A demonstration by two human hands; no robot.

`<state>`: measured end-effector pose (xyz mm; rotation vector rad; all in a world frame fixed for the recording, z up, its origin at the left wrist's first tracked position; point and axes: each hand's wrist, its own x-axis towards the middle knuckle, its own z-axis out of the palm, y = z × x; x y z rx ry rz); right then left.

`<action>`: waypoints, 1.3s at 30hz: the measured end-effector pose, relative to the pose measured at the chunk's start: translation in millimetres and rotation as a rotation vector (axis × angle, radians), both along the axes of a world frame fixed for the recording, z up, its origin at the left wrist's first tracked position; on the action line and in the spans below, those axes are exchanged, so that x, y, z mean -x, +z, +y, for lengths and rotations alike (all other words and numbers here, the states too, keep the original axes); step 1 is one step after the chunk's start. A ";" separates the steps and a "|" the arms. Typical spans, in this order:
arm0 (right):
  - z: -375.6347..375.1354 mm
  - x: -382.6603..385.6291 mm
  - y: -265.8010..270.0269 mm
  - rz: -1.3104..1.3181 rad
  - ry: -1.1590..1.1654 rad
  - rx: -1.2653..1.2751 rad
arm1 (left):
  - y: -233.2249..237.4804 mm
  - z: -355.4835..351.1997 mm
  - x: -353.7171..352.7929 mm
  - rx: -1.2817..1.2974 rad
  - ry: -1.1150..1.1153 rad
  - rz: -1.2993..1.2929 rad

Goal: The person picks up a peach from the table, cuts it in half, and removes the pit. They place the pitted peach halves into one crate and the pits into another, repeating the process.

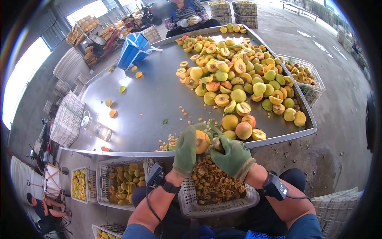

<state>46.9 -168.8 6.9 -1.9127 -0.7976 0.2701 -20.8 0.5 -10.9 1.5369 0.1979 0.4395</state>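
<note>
My left hand (186, 153), in a green glove, is closed on a yellow-orange peach (202, 142) at the near edge of the metal table. Just right of it, my right hand (232, 155), gloved the same way, is closed too. A small brownish end shows between its thumb and fingers, but I cannot make out what it belongs to. Beyond both hands lies a large heap of whole and halved peaches (238, 95). Loose pits (169, 142) are scattered by my left hand. Below my hands stands a crate (218, 210) holding brown pits and scraps (217, 179).
On the metal table (151, 103) are a blue bag (133, 49) and a clear jug (97, 128). Crates of peaches (123, 205) stand at the lower left, another crate (312, 89) at the right. A person with gloved hands (189, 21) sits across the table.
</note>
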 end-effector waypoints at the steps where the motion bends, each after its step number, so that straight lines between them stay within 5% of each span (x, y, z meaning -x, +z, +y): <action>1: -2.0 2.7 1.9 0.008 0.054 0.057 | 1.0 -0.6 2.0 0.126 0.016 0.017; 12: -3.7 5.4 -4.4 0.152 0.244 0.194 | -1.1 -11.3 8.0 0.016 -0.015 0.099; 18: 2.2 11.7 -18.2 0.335 0.330 0.033 | -7.4 -21.4 9.6 -0.180 0.090 -0.046; 21: -0.7 7.0 -11.3 0.556 0.451 -0.009 | -4.9 -25.3 12.0 -0.143 0.098 -0.081; 25: -13.4 -3.8 36.9 1.172 0.530 0.136 | -8.1 -25.2 15.0 -0.238 0.063 -0.148; 31: -15.3 -7.4 -24.6 2.026 1.134 -0.380 | 19.0 -32.0 20.5 0.022 -0.120 -0.091; 39: -22.8 27.3 -40.5 1.926 1.152 -0.525 | 18.4 -37.7 45.3 0.167 -0.202 0.010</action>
